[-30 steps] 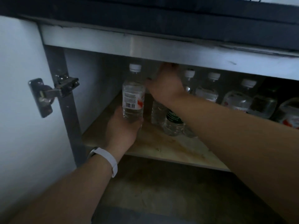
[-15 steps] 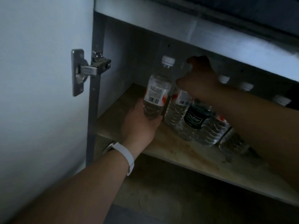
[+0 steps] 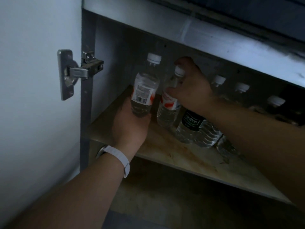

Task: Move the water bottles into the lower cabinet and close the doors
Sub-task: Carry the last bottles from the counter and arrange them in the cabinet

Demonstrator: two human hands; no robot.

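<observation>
**Two bottles in hand at the cabinet's left end**

Left hand [image 3: 130, 128]: still wrapped round the base of a barcode-label water bottle [image 3: 144, 90]. Contact with the shelf [image 3: 165, 149] cannot be told.

Right hand [image 3: 192, 87]: lay over the caps a second ago, now grips the neighbouring bottle [image 3: 168, 109] at its shoulder. Likely spacing the row.

Room: bare shelf in front, side wall [image 3: 113, 63] close on the left, top rail [image 3: 214, 38] low over the caps. Door [image 3: 33, 96] is open.

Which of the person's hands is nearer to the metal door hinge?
Left. The left hand, gripping one bottle at the shelf front, is below and right of the hinge; the right hand, holding a second bottle near its neck, is farther right and deeper inside.
</observation>
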